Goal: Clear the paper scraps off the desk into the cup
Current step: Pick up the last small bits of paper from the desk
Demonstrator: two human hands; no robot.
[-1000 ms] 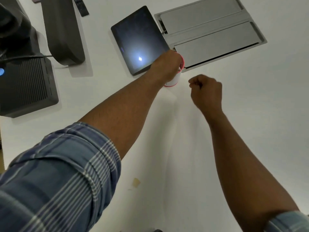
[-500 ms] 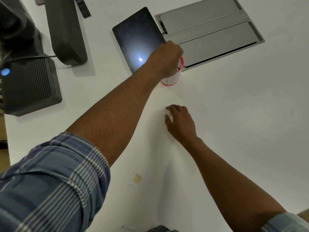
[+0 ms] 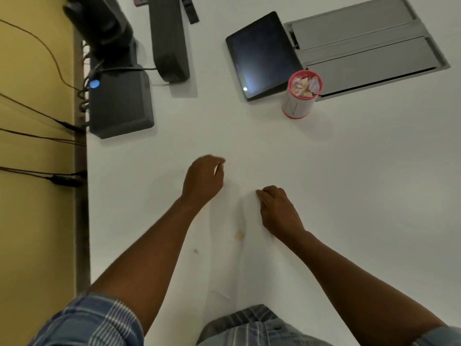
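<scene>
A white desk seen from above. At centre frame, the left hand has its fingers curled, pinching something small and pale, too blurred to identify. Just right of it, the right hand rests fingertips-down, fingers bent; whether it holds anything I cannot tell. A red-rimmed white cup filled with paper scraps stands upright at upper right, beside a dark tablet. A small tan paper scrap lies on the desk below the hands.

Matt white desk, glossy black tablet, brushed grey metal panel, checked cloth sleeve
</scene>
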